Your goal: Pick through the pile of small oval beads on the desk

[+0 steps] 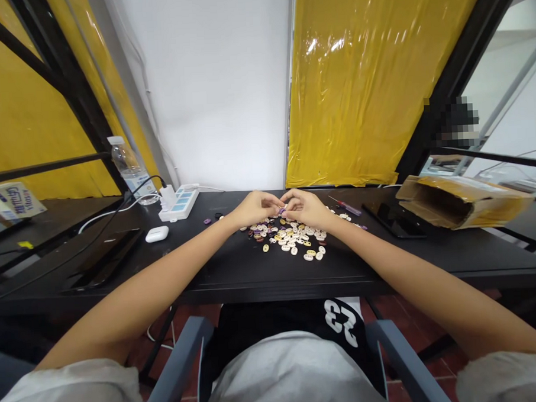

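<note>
- Two grey chair arms [180,365] nearest, either side of the wearer's black-clad lap.
- Black table [262,275] just beyond; dark flat device [106,258] lying near its front edge, to the left.
- Loose oval pieces [292,245] heaped mid-table, mostly cream, some yellow, brown and purple; a few strays toward the front.
- Left hand [260,206] and right hand [307,210] over the pile, fingertips meeting. Thumbs and fingers of both pinched nearly together on a small purple piece [281,211], held between them; its finer detail hidden by the fingers.
- White earbud case [157,233] left of the hands, well apart.
- Black phone [393,220] right of the pile; slim tool [350,208] between the two.
- Open cardboard box [466,201] at far right.
- White power strip [181,203] at back left, bottle [131,165] beside it.
- Farthest: white panel [214,91], yellow sheeting [347,91].
</note>
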The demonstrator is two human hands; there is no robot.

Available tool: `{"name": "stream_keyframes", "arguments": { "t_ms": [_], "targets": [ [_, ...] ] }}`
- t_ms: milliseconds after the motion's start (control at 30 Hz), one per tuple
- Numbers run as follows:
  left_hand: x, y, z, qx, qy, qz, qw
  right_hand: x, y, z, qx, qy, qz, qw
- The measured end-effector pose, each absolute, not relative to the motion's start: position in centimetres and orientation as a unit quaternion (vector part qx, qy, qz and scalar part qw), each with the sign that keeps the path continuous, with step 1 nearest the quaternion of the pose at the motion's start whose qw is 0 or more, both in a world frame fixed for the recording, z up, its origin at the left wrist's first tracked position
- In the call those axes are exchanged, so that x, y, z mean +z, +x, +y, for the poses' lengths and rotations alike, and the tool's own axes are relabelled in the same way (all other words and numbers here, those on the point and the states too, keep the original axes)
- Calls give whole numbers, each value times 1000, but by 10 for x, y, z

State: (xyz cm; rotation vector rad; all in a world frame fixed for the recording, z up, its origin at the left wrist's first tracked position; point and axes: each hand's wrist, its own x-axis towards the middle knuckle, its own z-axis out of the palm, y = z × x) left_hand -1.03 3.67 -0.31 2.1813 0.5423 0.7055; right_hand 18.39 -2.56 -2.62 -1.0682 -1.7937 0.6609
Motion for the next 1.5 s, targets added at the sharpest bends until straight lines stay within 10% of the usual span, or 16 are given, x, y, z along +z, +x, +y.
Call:
{"name": "stream_keyframes", "arguments": {
  "t_ms": [1500],
  "targets": [
    [47,-77,68,-4,842,539,28,-18,182,-38,162,-489,-819,253]
  ]
}}
